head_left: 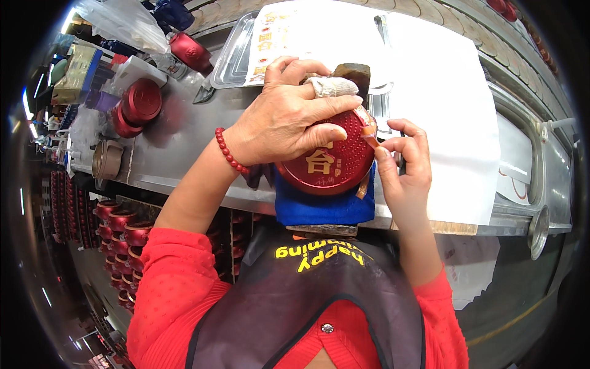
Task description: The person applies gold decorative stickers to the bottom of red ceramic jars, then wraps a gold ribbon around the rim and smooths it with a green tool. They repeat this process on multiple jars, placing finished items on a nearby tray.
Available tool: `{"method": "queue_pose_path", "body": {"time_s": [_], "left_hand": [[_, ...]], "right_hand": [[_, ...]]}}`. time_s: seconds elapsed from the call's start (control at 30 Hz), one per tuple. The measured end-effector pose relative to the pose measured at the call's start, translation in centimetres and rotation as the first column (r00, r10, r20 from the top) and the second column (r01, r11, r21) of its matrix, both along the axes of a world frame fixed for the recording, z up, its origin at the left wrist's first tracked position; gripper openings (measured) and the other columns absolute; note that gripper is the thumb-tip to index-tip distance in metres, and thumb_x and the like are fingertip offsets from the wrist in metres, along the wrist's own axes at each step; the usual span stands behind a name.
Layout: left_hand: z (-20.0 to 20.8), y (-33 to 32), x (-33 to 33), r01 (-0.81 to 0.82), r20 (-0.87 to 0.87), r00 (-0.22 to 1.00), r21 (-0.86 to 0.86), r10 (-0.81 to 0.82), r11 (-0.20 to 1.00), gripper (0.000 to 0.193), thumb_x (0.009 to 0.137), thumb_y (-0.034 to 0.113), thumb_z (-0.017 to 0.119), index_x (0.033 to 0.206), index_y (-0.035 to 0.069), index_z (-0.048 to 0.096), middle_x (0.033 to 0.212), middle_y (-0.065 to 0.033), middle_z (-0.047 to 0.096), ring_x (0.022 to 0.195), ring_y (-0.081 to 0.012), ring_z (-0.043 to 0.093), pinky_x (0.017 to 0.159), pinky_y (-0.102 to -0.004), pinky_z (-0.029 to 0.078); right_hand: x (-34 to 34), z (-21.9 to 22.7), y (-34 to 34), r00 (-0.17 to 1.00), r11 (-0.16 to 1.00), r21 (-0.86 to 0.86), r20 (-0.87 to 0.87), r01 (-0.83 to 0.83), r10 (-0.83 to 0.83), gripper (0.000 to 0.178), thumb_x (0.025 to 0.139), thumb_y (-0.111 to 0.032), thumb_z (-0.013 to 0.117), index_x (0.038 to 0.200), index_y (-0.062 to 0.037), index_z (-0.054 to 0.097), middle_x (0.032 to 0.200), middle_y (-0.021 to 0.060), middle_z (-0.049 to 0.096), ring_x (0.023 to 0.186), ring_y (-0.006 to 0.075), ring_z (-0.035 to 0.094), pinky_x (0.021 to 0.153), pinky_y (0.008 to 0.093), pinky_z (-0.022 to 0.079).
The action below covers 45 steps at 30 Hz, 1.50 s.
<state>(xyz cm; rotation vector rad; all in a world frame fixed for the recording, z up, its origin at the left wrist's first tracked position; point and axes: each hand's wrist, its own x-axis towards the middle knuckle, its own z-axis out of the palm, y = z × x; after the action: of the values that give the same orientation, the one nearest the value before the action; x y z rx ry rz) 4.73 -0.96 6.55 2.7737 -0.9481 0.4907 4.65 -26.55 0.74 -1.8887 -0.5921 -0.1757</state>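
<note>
A red, flat-faced round bottle (335, 160) with raised dots and gold characters lies on a folded blue cloth (319, 208) at the bench's front edge. My left hand (286, 111) reaches over its far left side, thumb and forefinger pressed on the face; a red bead bracelet circles the wrist. One left finger wears a whitish wrap. Beyond it is a dark, blunt-edged piece (355, 75); whether my fingers touch it I cannot tell. At the bottle's right rim, my right hand (405, 160) pinches a narrow amber strip (370, 136). Another amber scrap (362, 186) hangs at the lower right rim.
White paper (439, 123) covers the bench on the right; a printed sheet (276, 43) lies over a clear tray (232, 58). Several red bottles (142, 100) and a metal cup (107, 160) stand left. More red bottles (126, 234) are stacked below. A round metal piece (539, 232) hangs right.
</note>
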Motion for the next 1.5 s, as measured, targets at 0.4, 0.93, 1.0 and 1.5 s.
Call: {"method": "queue_pose_path", "body": {"time_s": [0.4, 0.93, 1.0, 1.5], "left_hand": [[0.5, -0.3, 0.3, 0.077, -0.035, 0.996, -0.045, -0.079, 0.996, 0.053, 0.100, 0.055, 0.057, 0.133, 0.016, 0.070, 0.134, -0.0048, 0.069, 0.130, -0.0305, 0.050, 0.113, -0.0469, 0.031], [0.3, -0.1, 0.4, 0.040, -0.020, 0.999, -0.040, -0.041, 0.998, 0.048, 0.096, 0.050, 0.063, 0.132, 0.018, 0.068, 0.116, -0.0044, 0.074, 0.130, -0.0276, 0.052, 0.114, -0.0550, 0.025], [0.8, -0.6, 0.1, 0.016, -0.024, 1.000, -0.012, -0.017, 1.000, 0.053, 0.095, 0.050, 0.064, 0.137, 0.017, 0.064, 0.111, -0.0060, 0.075, 0.131, -0.0273, 0.052, 0.114, -0.0550, 0.025], [0.8, -1.9, -0.9, 0.039, 0.003, 0.999, 0.092, -0.039, 0.995, 0.052, 0.097, 0.056, 0.057, 0.134, 0.022, 0.070, 0.132, -0.0022, 0.070, 0.138, -0.0298, 0.047, 0.118, -0.0507, 0.023]], "right_hand": [[-0.8, 2.7, -5.0, 0.974, 0.956, -0.231, -0.171, -0.184, 0.146, 0.015, 0.096, -0.005, 0.064, 0.110, -0.0001, 0.066, 0.121, 0.0176, 0.060, 0.110, 0.0291, 0.060, 0.090, 0.0362, 0.050], [-0.2, 0.1, -1.8, 0.981, 0.995, 0.003, -0.165, -0.103, 0.102, 0.013, 0.092, -0.011, 0.073, 0.091, -0.0018, 0.064, 0.119, 0.0183, 0.059, 0.122, 0.0318, 0.056, 0.100, 0.0397, 0.046], [0.0, -0.2, -2.1, 0.948, 0.986, 0.113, -0.280, -0.122, 0.150, 0.013, 0.093, -0.011, 0.073, 0.090, -0.0025, 0.063, 0.115, 0.0163, 0.059, 0.123, 0.0293, 0.054, 0.101, 0.0384, 0.044], [-0.8, -1.0, -3.1, 0.898, 0.964, 0.172, -0.358, -0.205, 0.255, 0.018, 0.093, -0.018, 0.076, 0.094, -0.0024, 0.066, 0.126, 0.0162, 0.051, 0.124, 0.0261, 0.049, 0.106, 0.0382, 0.039]]}}
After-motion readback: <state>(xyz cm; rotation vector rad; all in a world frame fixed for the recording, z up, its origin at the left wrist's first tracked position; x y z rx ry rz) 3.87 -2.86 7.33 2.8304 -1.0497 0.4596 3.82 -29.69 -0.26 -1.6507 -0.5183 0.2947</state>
